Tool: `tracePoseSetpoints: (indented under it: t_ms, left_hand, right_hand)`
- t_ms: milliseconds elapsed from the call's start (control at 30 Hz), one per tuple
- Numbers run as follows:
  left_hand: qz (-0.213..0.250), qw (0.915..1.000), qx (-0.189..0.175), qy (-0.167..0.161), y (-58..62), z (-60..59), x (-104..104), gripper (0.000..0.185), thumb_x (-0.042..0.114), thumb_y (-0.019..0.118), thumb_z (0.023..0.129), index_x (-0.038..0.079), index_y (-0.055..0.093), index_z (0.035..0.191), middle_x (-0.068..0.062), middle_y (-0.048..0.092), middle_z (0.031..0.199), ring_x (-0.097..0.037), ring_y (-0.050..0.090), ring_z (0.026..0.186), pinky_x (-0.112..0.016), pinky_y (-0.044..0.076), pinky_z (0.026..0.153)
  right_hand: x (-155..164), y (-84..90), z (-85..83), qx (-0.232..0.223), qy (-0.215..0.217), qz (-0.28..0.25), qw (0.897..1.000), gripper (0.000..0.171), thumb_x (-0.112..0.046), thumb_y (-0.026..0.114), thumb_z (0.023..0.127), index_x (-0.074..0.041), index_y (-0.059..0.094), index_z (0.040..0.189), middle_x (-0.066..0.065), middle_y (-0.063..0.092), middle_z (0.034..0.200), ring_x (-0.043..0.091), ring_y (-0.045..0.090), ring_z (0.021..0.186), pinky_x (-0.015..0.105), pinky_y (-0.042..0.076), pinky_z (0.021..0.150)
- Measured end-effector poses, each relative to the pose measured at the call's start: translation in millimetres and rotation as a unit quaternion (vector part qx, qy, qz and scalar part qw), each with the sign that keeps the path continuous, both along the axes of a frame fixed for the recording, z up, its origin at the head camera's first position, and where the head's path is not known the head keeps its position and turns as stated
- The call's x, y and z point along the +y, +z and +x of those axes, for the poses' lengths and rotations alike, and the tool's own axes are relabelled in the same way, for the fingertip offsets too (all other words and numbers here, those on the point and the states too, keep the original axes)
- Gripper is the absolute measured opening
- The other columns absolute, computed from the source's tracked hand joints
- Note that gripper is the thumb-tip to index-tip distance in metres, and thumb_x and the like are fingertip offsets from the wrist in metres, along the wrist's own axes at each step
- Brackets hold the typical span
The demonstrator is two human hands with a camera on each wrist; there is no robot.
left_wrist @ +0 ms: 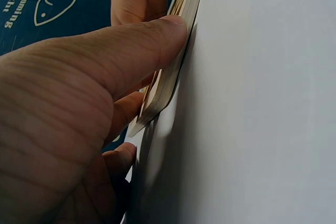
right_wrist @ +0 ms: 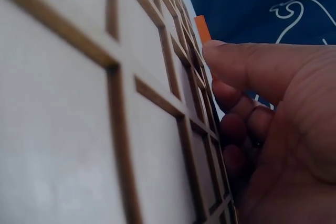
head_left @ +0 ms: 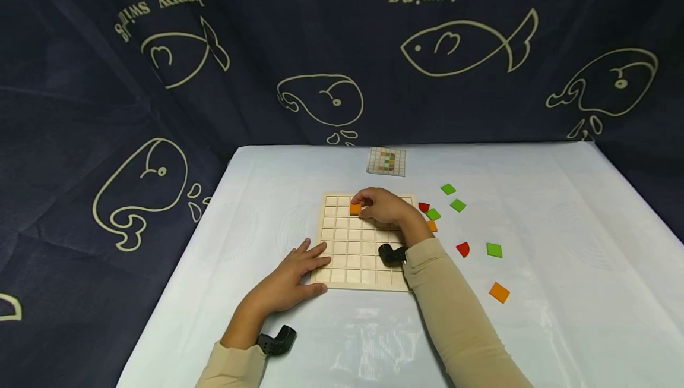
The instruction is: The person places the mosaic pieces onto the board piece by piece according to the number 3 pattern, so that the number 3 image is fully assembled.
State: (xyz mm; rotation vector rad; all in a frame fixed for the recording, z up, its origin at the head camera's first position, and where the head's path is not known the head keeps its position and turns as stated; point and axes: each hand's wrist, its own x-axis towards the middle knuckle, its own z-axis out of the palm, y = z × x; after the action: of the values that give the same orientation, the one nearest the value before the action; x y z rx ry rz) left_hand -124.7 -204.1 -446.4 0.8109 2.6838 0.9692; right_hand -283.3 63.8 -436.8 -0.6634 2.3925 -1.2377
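A square wooden grid board (head_left: 347, 251) lies on the white table. My right hand (head_left: 382, 205) is over its upper part and pinches an orange square tile (head_left: 355, 209) between thumb and fingers, close over a cell near the far edge. In the right wrist view the orange tile (right_wrist: 202, 28) sticks up beyond the thumb, past the board's raised grid lines (right_wrist: 118, 103). My left hand (head_left: 291, 278) rests at the board's near left corner with fingers spread. The left wrist view shows its thumb (left_wrist: 152, 40) lying along the board's edge (left_wrist: 168, 80).
Right of the board lie several green tiles (head_left: 494, 250), an orange square (head_left: 499, 292), another orange piece (head_left: 431, 226), a red quarter-round piece (head_left: 463, 249) and a second red piece (head_left: 424, 207). A pattern card (head_left: 386, 161) with a coloured grid lies behind the board. A dark curtain (head_left: 320, 31) hangs behind.
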Motion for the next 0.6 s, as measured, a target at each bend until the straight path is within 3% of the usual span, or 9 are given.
tracePoseSetpoints:
  t_ms: [267,600]
  left_hand:
    - [0.004,1.0,-0.001,0.002,1.8,0.9,0.4,0.057,0.026,0.074,0.09,0.007,0.057,0.141,-0.005,0.035,0.158,-0.036,0.011,0.15,-0.062,0.014,0.116]
    - [-0.001,1.0,0.0,-0.001,2.2,0.7,1.2,0.056,0.027,0.074,0.091,0.007,0.056,0.141,-0.006,0.035,0.158,-0.037,0.011,0.15,-0.061,0.012,0.116]
  right_hand:
    - [-1.9,2.1,1.3,0.033,0.012,0.023,0.999,0.028,-0.001,0.063,0.091,-0.005,0.066,0.118,0.01,0.061,0.115,0.025,0.052,0.101,0.039,0.045,0.091]
    - [-1.3,3.9,2.4,0.032,0.017,0.03,0.999,0.029,-0.001,0.064,0.091,-0.004,0.064,0.12,0.011,0.061,0.123,0.026,0.053,0.11,0.042,0.044,0.097]
